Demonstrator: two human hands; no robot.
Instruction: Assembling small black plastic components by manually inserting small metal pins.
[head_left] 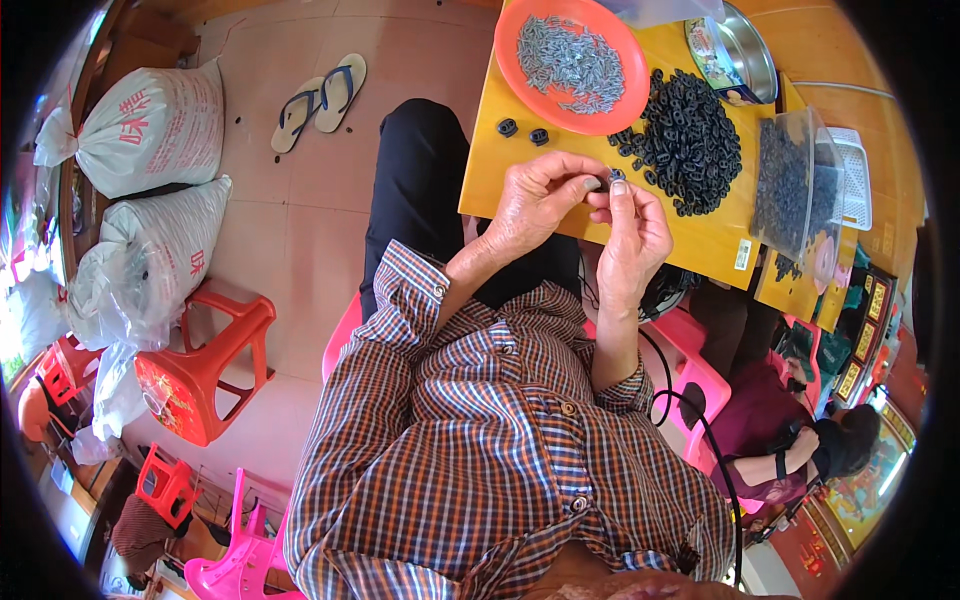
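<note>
Just past the table's near edge, my left hand (532, 205) and my right hand (634, 228) meet, fingertips pinched together. Between them is a small black plastic piece (617, 175), mostly covered by my thumbs and fingers. Beyond my hands spreads a heap of small black oval plastic pieces (692, 140) with holes in them. An orange-red plate (577, 126) holds many small grey metal pieces (570, 62), probably springs. Two rounder black pieces (523, 131) lie apart on the yellow table (480, 180), left of the heap.
A clear bin (785, 185) of black pieces and a round tin (745, 50) stand at the right, with a white basket (853, 175) beyond. White sacks (160, 130), a red stool (205, 365) and slippers (318, 103) are at left. Another person (770, 435) sits at lower right.
</note>
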